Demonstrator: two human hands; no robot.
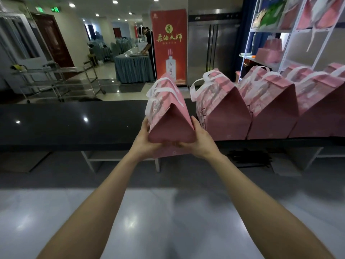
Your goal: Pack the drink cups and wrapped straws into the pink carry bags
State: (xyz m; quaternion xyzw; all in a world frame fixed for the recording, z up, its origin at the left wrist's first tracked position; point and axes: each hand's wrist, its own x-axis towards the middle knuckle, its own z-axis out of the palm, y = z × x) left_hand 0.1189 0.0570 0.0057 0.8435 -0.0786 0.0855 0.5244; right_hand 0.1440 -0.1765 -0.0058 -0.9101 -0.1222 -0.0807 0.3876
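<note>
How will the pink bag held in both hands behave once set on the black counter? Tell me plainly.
The held pink bag probably stands well: its base looks wide and flat. Its sides look stiff, creased like card. The left hand and right hand cradle its base, hinting at weight inside.

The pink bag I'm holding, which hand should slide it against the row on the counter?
Probably the left hand: it grips the held bag's outer side, away from the row; the right hand sits between them.

We count five pink bags (169, 116) on the desk (74, 124), two hands, one red banner (169, 45).
</note>
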